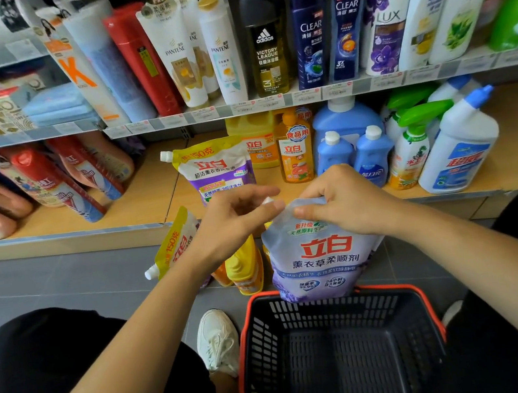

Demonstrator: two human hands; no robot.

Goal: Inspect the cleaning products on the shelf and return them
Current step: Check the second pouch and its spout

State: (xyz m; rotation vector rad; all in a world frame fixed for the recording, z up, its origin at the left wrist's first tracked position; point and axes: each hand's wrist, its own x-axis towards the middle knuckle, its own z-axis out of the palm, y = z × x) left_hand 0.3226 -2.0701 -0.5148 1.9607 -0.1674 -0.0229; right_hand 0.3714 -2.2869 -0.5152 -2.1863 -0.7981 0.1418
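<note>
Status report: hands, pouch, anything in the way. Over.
Right hand grips softener pouch by its top, upright at basket far rim. Left hand at the cap, grip unclear. Yellow bottles on floor before shelf.

Retail shop, household-goods aisle. Upper shelf [468, 64]: shampoo bottles [309, 37] in facing rows, several of each brand. Shelf edge: printed price labels [269, 102] under the stock. Lower shelf [147, 194]: cleaning products [457, 142], grouped by type. Tiled floor [42, 284]: red-rimmed black shopping basket [432, 308].
</note>
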